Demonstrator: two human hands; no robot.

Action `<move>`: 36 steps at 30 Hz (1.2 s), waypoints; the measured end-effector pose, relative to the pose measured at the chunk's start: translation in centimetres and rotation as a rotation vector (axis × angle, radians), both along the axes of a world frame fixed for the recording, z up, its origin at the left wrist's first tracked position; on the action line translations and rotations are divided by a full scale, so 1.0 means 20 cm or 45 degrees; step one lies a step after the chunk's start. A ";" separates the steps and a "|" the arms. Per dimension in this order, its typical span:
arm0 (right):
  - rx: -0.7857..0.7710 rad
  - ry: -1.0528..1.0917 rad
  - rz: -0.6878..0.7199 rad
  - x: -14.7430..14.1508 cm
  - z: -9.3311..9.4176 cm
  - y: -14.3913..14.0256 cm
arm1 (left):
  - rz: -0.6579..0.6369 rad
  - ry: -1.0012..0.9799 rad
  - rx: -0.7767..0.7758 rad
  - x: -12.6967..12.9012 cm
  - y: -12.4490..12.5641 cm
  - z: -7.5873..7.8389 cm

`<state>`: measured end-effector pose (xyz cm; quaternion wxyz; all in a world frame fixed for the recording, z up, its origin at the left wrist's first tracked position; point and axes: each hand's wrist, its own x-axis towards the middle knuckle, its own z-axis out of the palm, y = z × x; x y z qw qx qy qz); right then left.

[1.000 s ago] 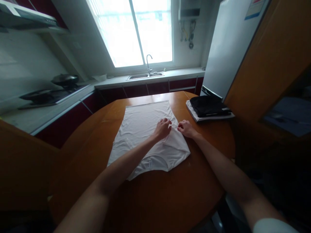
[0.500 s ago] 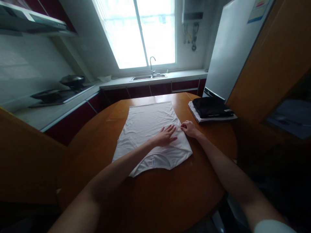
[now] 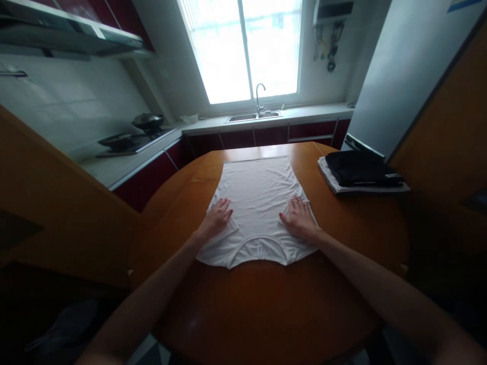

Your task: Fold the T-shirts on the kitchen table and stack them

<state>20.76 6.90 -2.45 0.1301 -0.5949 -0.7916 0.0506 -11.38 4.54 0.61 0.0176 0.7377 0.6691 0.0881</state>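
A white T-shirt (image 3: 258, 187) lies spread on the wooden table, its neckline towards me and its hem at the far side. Both sleeves are folded inward over the body. My left hand (image 3: 217, 217) rests flat on the folded left sleeve, fingers stretched out. On the opposite side, my right hand (image 3: 300, 217) presses flat over the right sleeve with its fingers spread. Neither hand grips the cloth. Small wrinkles run across the shirt's middle and right side.
The round wooden table (image 3: 266, 304) carries a stack of folded black clothes (image 3: 361, 168) on white cloth at the right. Beyond stand a counter with a sink (image 3: 247, 117), a stove with pans (image 3: 147, 122) at left, and a fridge (image 3: 403, 76) at right.
My left hand has moved from the shirt's right half to its left sleeve. My right hand has let go of the right edge and flattened on the cloth. The view has turned left.
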 end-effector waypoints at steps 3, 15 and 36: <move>-0.037 -0.064 0.009 0.02 -0.02 0.01 | 0.039 0.040 -0.031 -0.02 -0.04 -0.08; -0.060 -0.137 -0.021 0.03 0.00 0.00 | 0.013 0.091 -0.068 -0.01 -0.04 -0.09; 0.083 -0.007 0.049 0.00 0.04 0.00 | -0.010 0.078 -0.016 0.08 -0.10 -0.06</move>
